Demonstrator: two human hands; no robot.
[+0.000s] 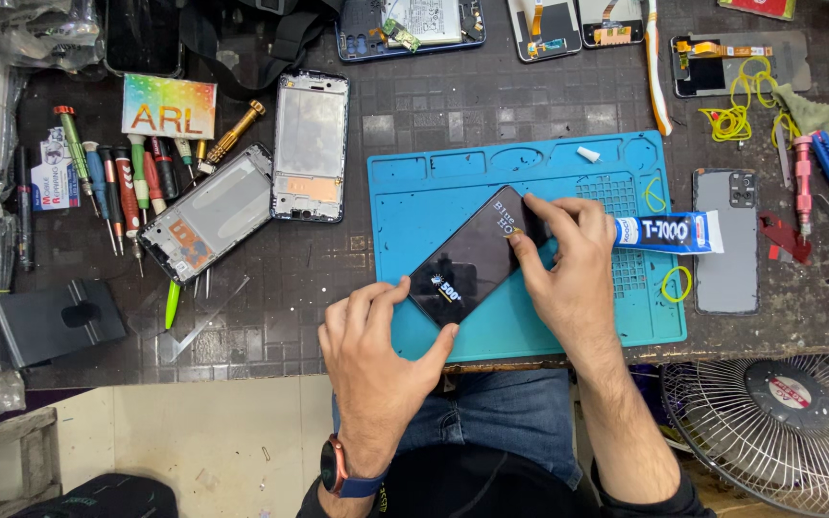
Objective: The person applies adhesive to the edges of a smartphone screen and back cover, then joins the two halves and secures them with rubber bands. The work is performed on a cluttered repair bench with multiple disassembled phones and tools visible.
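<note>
1. Left hand (376,350), watch on its wrist, steadies the phone's (477,257) lower corner, fingers pressed to its edge.
2. Right hand (568,264) pinches the upper edge, grip closed on it.
3. Phone lies tilted on the blue mat (414,206); likely light, stiff, slick, fragile glass. Best held by its edges.
4. Glue tube (669,232) lies beside; screwdrivers (117,182) line the cluttered dark bench (338,269).
</note>
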